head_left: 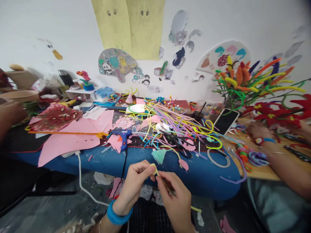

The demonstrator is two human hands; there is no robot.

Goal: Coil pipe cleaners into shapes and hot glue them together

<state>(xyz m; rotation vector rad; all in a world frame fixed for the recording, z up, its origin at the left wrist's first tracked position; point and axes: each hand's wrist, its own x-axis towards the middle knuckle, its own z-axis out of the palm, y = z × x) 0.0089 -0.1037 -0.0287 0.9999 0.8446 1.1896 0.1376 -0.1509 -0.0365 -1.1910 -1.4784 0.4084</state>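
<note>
In front of the table edge, my left hand (137,178), with a blue band on its wrist, pinches the curled end of a pale yellow pipe cleaner (155,169) between thumb and fingers. My right hand (177,192) is closed on the same pipe cleaner just beside it. Part of the strip is hidden by the right fingers. Just beyond my hands, a mint green cone-shaped piece (159,156) and a pink oval piece (184,164) lie on the table's blue edge.
A blue glue gun (124,137) and black scissors (182,145) lie among many loose pipe cleaners (167,119). Pink sheets (70,142) cover the left. A phone (225,120) leans near a vase of pipe-cleaner flowers. Other people's arms (277,158) reach in from both sides.
</note>
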